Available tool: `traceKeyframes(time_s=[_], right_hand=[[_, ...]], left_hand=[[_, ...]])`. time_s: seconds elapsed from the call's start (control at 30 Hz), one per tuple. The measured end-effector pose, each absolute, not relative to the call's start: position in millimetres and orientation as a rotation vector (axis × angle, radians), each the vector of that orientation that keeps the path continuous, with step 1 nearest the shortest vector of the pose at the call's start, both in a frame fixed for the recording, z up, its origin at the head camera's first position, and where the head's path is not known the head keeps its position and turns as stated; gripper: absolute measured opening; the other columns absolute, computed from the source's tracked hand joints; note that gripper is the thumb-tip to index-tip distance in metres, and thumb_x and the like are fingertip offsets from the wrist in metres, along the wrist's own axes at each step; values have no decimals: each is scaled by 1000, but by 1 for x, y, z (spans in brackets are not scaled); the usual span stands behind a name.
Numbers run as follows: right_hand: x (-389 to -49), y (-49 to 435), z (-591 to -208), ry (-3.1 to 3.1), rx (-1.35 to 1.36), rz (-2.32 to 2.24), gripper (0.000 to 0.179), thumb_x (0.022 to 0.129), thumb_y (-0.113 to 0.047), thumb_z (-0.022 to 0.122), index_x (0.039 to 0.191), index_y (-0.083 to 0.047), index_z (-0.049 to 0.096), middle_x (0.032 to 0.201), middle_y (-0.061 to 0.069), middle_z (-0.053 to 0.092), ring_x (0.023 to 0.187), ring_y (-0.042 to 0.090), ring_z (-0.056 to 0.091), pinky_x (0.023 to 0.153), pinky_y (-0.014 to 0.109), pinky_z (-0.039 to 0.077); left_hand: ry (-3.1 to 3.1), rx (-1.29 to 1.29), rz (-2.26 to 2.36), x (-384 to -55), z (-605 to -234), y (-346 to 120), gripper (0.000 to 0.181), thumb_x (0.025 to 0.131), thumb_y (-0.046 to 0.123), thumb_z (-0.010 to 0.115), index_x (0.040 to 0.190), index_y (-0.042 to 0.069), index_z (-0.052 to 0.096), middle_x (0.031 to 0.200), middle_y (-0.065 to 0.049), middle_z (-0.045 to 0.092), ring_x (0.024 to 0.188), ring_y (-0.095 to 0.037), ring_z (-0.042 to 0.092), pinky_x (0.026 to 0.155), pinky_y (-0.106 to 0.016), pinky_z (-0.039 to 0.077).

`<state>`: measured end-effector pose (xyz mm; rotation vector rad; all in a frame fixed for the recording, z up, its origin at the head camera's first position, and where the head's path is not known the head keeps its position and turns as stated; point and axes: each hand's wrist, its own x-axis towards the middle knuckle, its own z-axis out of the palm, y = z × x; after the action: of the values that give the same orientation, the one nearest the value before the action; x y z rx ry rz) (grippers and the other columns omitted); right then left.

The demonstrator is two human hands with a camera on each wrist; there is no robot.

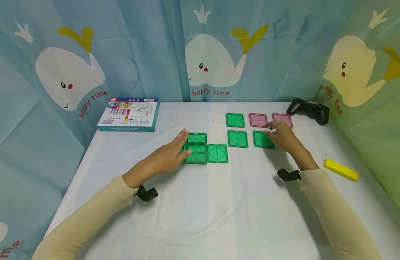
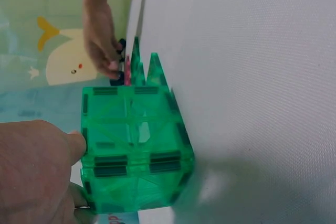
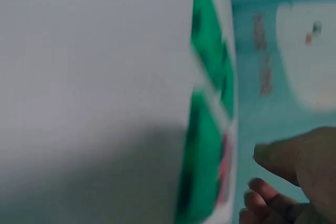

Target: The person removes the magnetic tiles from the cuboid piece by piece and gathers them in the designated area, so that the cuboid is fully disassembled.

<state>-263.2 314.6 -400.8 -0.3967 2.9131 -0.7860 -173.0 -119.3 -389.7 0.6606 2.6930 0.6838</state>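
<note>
My left hand rests against the left side of an upright, box-like build of translucent green magnetic tiles. Its fingers are fairly straight, and in the left wrist view the thumb touches the build's edge. Flat on the table, a green tile adjoins the build's right side. My right hand hovers by a loose green tile, fingers loosely bent and holding nothing; the right wrist view shows the thumb apart from the fingers. Two pink tiles lie just behind, one partly covered by this hand.
Two more green tiles lie between the build and the right hand. A boxed set sits at the back left. Toward the right are a black game controller and a yellow block. A whale-print curtain borders the white table.
</note>
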Motion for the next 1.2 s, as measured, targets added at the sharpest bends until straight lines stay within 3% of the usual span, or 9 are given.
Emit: traceKeyframes(time_s=[0.07,0.17,0.27,0.37,0.53,0.73,1.0,1.2], right_hand=[[-253,295,-394,2910,-477,-800,41,110,-15,56,143,9,54,139,36,51,120,50,53,97,66,47],[-237,264,-389,2861,-621,-763,52,107,-25,65,149,3,52,148,31,49,134,51,46,107,70,40],[-222,237,-393,2813,-734,-641,72,100,-40,75,158,-7,47,160,25,41,148,49,33,113,74,29],[-210,216,-403,2809,-828,-483,88,92,-51,80,162,-14,43,167,19,37,154,46,25,111,74,26],[-200,201,-414,2803,-852,-383,85,94,-49,79,163,-16,43,168,14,39,158,43,21,114,75,20],[-200,197,-417,2828,-891,-376,75,97,-42,77,160,-13,47,158,14,50,153,42,30,113,74,22],[-199,196,-417,2869,-930,-465,90,89,-36,87,160,-4,43,144,20,52,131,38,52,99,57,38],[-194,200,-411,2925,-947,-468,90,84,-35,92,156,-3,49,140,19,52,130,38,52,101,57,38]], left_hand=[[2694,660,677,-173,-390,-119,77,114,52,34,171,14,-1,178,-2,-9,159,-34,28,125,-56,31],[2698,661,668,-173,-389,-119,77,114,53,34,171,14,-1,179,-3,-8,158,-34,29,125,-55,31],[2700,664,671,-173,-389,-119,77,114,52,35,171,14,0,179,-4,-7,158,-35,29,125,-56,31],[2702,665,676,-173,-389,-119,77,114,52,36,171,14,0,179,-5,-6,158,-36,29,125,-57,30],[2699,669,676,-173,-390,-118,77,114,52,36,171,14,0,179,-4,-7,159,-34,27,125,-56,30],[2694,669,672,-174,-390,-118,77,114,52,34,171,14,-1,178,0,-11,159,-34,27,125,-57,30],[2698,679,659,-174,-389,-118,76,115,51,34,171,13,0,179,-5,-7,159,-37,27,125,-58,30],[2694,672,666,-174,-389,-117,77,114,50,35,171,12,2,179,-5,-6,159,-35,27,125,-57,30]])
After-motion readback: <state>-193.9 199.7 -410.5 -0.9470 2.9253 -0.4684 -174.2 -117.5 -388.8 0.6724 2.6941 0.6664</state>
